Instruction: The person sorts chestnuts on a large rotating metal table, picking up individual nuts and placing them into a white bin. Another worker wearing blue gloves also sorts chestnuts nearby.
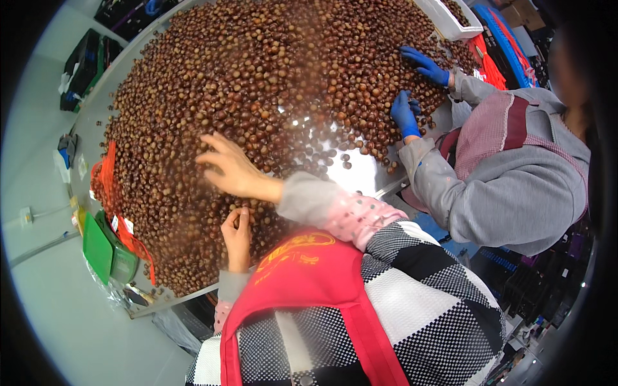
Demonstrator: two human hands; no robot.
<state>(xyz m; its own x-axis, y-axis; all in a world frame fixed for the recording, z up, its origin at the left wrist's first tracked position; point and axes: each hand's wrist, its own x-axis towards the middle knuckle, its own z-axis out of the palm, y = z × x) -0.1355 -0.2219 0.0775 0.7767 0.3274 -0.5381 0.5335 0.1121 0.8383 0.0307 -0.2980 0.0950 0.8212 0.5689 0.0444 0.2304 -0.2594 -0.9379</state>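
Observation:
A wide heap of round brown nuts in their shells (270,91) covers a pale, shiny table (355,173) before me. My right hand (231,169) reaches across the heap with its fingers spread, holding nothing that I can see. Nearer my body, just in front of my red apron (309,270), is my left hand (237,236). Its thumb and fingers curl towards each other at the heap's near side. Whether a nut sits between those fingertips cannot be made out.
At my right, a co-worker's blue-gloved hands (405,116) touch the nuts. Red mesh bags (108,178) and green plastic containers (99,248) line the left edge. A white foam box (463,33) stands at the far right, beside a blue crate (504,41). Black crates (84,67) lie beyond the table.

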